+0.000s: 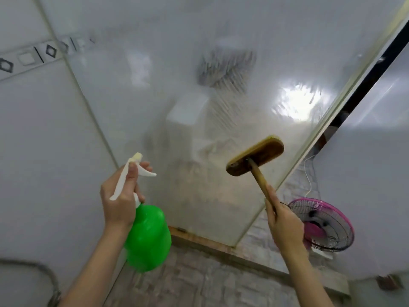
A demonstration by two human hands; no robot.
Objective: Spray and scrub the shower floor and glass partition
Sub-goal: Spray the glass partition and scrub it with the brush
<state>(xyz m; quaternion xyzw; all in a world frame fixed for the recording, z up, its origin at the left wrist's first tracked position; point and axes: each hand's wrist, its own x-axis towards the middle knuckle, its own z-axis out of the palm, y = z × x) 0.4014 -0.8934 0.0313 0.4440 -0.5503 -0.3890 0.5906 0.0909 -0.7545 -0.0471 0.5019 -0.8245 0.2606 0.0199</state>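
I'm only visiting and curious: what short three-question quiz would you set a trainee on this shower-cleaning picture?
1. True or false: the right hand grips the brush by its wooden handle.
2. What does the left hand hold? A) a sponge B) the green spray bottle C) a towel
3. Fill in: the fan on the floor at right is coloured ___.
Key: 1 true; 2 B; 3 pink.

One spray bottle (148, 235), one brush (255, 155), one glass partition (177, 52), one fan (321, 224).
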